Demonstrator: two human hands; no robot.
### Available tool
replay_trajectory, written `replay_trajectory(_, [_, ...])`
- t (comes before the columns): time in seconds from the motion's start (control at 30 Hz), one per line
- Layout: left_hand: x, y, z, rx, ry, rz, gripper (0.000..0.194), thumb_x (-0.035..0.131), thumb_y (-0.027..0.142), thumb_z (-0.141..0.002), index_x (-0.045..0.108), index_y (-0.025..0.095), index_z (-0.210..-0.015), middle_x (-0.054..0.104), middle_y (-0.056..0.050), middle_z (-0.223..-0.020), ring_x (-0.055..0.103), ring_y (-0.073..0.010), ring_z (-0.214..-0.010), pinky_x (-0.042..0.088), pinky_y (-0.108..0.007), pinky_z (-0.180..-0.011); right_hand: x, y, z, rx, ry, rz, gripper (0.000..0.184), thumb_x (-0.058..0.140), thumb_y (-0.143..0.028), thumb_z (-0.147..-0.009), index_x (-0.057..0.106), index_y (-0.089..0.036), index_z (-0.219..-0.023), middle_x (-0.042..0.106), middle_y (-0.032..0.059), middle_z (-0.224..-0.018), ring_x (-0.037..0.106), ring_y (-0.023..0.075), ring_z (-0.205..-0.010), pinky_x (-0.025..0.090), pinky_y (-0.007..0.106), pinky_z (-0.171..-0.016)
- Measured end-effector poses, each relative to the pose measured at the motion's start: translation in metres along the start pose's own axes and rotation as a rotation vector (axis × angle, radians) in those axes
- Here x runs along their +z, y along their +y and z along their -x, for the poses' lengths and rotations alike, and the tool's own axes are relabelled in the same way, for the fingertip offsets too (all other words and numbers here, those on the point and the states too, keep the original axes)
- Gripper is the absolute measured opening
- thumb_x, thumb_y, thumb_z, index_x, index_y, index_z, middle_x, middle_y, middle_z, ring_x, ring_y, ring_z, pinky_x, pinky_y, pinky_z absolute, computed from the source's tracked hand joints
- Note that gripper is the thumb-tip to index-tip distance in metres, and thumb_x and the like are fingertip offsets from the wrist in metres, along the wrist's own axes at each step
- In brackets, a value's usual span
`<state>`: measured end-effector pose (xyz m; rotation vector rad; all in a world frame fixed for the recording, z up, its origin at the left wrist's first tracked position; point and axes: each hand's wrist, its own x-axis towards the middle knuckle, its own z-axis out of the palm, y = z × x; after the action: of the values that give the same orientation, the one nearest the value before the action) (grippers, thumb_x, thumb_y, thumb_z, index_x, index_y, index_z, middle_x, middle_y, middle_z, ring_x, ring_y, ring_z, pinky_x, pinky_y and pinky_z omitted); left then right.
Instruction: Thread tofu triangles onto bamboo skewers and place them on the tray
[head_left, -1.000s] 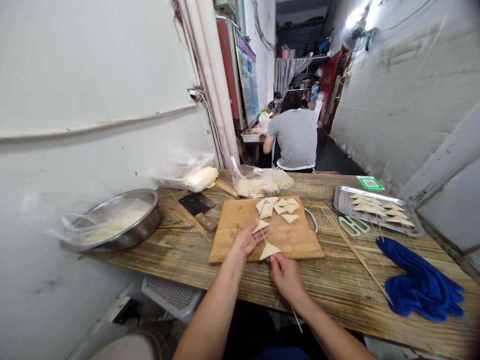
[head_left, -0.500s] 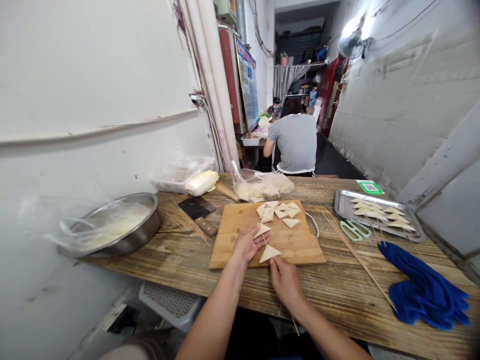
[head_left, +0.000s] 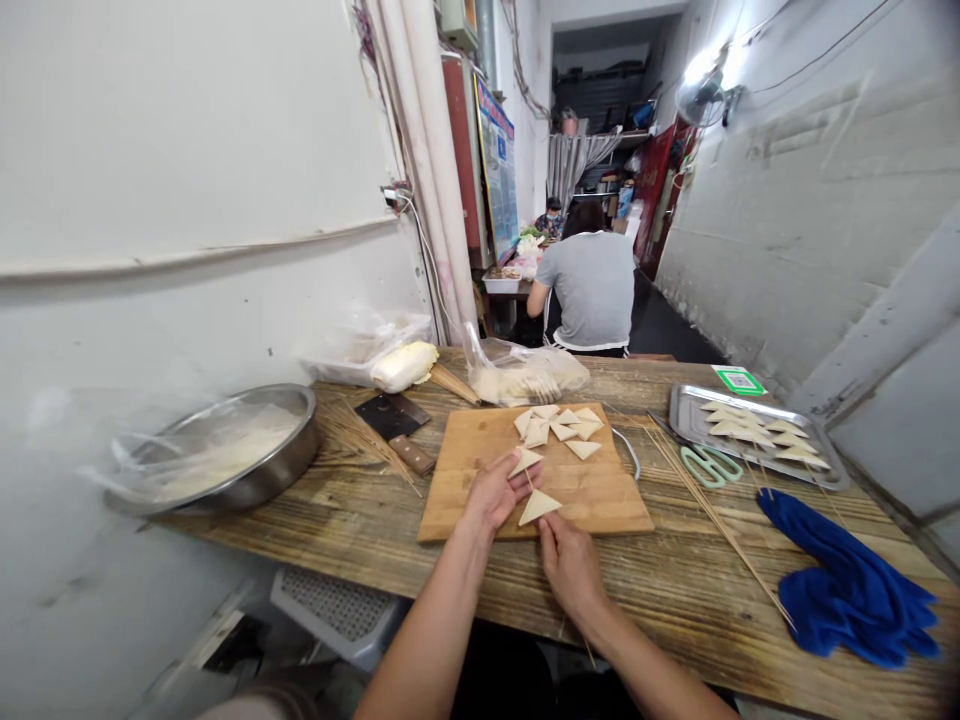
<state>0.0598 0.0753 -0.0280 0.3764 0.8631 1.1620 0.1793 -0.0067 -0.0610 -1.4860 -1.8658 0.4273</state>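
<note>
By board point(head_left: 454, 490), skewer point(head_left: 529, 479) in R hand point(head_left: 574, 565) (mid part hidden).

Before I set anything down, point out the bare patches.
Free: the cutting board's left part, between cleaver and left hand; table front between basin and board; the strip between right hand and long skewers. Crowded: the board's far right, with pale triangles; the right end, with tray, scissors and blue cloth.

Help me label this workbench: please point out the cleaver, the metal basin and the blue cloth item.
Cleaver point(head_left: 412, 454): head view, on its brown handle.
Metal basin point(head_left: 274, 468): head view, on its outer wall.
Blue cloth item point(head_left: 859, 597): head view, on its bunched middle.
</note>
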Motion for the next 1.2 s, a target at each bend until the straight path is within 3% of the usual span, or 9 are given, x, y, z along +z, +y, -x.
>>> replay_trajectory(0.13, [-0.003,0.003,0.006,0.011,-0.107,0.041,0.019,0.050,0.016,-0.082,0.056,0.013,-0.101,0.067,-0.012,-0.091,0.065,-0.0214,-0.085,0.049,-0.042,-0.082,0.001,0.002,0.005,-0.005,0.016,-0.074,0.035,0.031,-0.026,-0.090,0.063,-0.016,-0.079,0.065,0.0057,-0.064,0.061,0.0157,-0.056,0.039,0.021,-0.056])
replay_trajectory(0.57, [-0.002,0.013,0.026,0.102,-0.325,0.049,0.015,0.058,0.020,-0.078,0.058,0.013,-0.092,0.068,-0.010,-0.086,0.065,-0.0204,-0.083,0.048,-0.039,-0.084,-0.012,-0.005,0.017,-0.157,0.204,-0.158,0.032,0.039,-0.027,-0.090,0.067,-0.015,-0.080,0.064,0.0032,-0.059,0.059,0.0125,-0.051,0.044,0.020,-0.053])
replay_trajectory(0.77, [0.005,0.016,0.041,0.098,-0.359,0.039,0.011,0.059,0.022,-0.078,0.060,0.014,-0.086,0.068,-0.008,-0.085,0.065,-0.0215,-0.083,0.046,-0.042,-0.086,-0.023,-0.007,0.024,-0.290,0.300,-0.110,0.028,0.040,-0.020,-0.090,0.067,-0.015,-0.091,0.070,0.0078,-0.077,0.067,0.0157,-0.066,0.052,0.023,-0.062])
replay_trajectory(0.93, [0.010,0.015,0.049,0.110,-0.409,0.015,0.015,0.062,0.024,-0.076,0.061,0.014,-0.087,0.068,-0.008,-0.085,0.065,-0.0220,-0.081,0.047,-0.043,-0.084,-0.032,-0.004,0.026,-0.437,0.381,-0.005,0.022,0.043,-0.012,-0.087,0.066,-0.014,-0.088,0.071,0.0084,-0.074,0.067,0.0161,-0.064,0.053,0.023,-0.059])
replay_trajectory(1.2, [0.014,0.014,0.056,0.099,-0.430,0.014,0.016,0.062,0.025,-0.075,0.062,0.012,-0.085,0.069,-0.011,-0.083,0.066,-0.0244,-0.080,0.045,-0.047,-0.086,-0.035,-0.002,0.027,-0.473,0.411,0.027,0.022,0.044,-0.010,-0.086,0.065,-0.015,-0.089,0.070,0.0075,-0.073,0.067,0.0157,-0.063,0.054,0.024,-0.058])
